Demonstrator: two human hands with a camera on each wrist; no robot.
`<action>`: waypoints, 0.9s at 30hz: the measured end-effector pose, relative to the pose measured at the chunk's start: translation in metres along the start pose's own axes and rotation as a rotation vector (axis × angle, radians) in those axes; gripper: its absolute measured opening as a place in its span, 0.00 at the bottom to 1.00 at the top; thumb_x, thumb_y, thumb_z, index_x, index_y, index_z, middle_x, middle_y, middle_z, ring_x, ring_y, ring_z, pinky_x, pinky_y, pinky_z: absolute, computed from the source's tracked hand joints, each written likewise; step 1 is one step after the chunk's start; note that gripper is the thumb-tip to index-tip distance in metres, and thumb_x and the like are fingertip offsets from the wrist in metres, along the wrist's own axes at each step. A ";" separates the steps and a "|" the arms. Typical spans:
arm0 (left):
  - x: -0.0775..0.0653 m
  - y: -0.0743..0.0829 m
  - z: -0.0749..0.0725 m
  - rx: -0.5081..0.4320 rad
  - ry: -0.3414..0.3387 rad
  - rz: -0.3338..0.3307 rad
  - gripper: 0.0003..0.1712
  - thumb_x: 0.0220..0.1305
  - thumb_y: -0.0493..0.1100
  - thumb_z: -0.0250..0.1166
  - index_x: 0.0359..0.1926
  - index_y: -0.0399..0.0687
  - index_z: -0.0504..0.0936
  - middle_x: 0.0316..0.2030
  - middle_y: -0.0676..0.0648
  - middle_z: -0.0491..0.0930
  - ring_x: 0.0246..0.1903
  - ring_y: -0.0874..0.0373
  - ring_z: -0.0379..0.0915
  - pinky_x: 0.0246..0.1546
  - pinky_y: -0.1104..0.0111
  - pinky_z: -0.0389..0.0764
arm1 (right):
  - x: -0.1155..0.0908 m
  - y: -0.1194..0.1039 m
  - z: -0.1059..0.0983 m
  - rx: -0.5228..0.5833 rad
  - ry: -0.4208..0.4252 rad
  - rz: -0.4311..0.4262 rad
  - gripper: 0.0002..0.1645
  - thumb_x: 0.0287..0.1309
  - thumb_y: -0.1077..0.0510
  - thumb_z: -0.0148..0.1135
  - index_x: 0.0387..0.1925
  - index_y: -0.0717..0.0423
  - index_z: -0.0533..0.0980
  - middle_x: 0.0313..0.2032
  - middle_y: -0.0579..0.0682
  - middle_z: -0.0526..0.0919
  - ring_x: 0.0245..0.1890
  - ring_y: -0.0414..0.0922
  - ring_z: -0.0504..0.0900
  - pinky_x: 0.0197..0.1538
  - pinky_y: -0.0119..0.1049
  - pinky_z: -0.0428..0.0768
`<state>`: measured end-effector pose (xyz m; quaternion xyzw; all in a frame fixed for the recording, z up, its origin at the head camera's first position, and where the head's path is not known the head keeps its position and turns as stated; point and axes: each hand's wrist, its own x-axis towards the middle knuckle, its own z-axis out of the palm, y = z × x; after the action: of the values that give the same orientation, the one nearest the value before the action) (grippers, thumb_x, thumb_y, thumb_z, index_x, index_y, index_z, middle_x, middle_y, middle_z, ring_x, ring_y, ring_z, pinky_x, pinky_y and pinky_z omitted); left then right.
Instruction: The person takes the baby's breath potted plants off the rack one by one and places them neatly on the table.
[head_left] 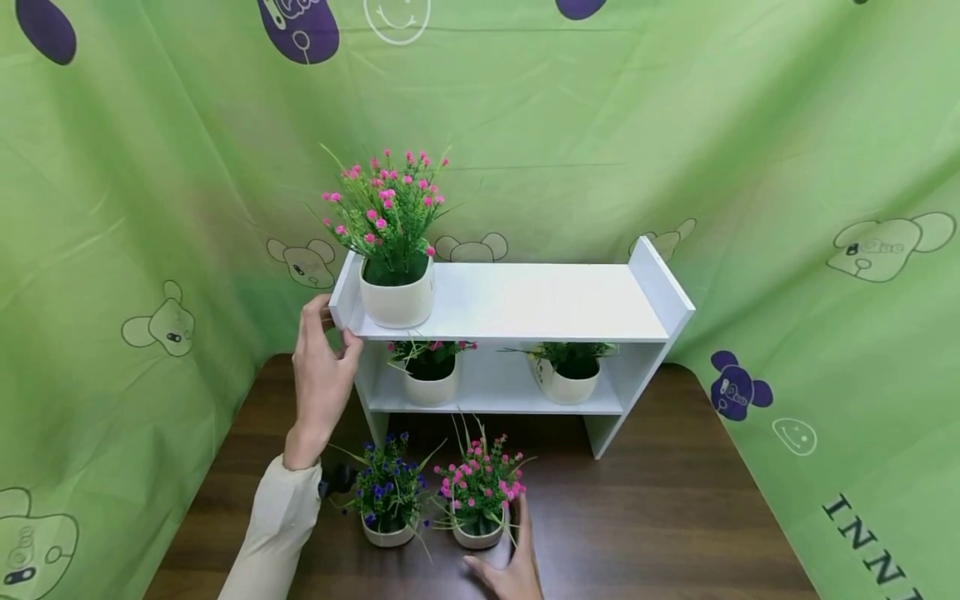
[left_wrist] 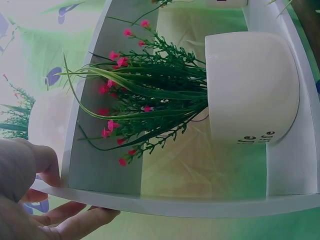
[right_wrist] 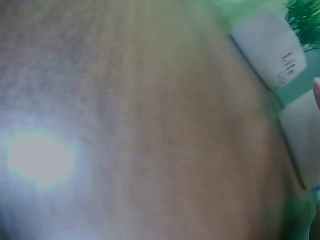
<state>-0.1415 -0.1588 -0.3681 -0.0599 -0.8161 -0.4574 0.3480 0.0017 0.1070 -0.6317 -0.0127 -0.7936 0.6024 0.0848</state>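
My left hand (head_left: 322, 375) grips the left side panel of a white two-tier shelf (head_left: 540, 296), thumb at the front and fingers on the outside. The left wrist view shows the same hand (left_wrist: 45, 200) at the panel's edge. Close by on the top board stands a white pot with pink flowers (head_left: 397, 292). My right hand (head_left: 513, 562) is beside another pink-flowered pot (head_left: 480, 533) on the table, thumb and fingers spread around its near right side. Left of that pot stands a pot with blue flowers (head_left: 387, 533).
On the shelf's lower board stand a pink-flowered pot (head_left: 432, 387) and a pot with greenery (head_left: 570, 385). The shelf rests on a brown wooden table (head_left: 675, 500). A green printed curtain (head_left: 555, 142) hangs behind and at both sides.
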 end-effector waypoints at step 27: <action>-0.001 0.000 0.000 -0.007 0.009 -0.002 0.29 0.68 0.24 0.58 0.69 0.38 0.67 0.55 0.31 0.75 0.44 0.39 0.79 0.35 0.47 0.89 | 0.072 -0.155 -0.072 0.099 -0.116 -0.470 0.64 0.53 0.74 0.77 0.84 0.54 0.52 0.81 0.63 0.54 0.81 0.40 0.54 0.78 0.27 0.54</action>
<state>-0.1408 -0.1584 -0.3682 -0.0583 -0.8130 -0.4608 0.3512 -0.0460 0.1418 -0.4562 0.2111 -0.7478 0.6039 0.1776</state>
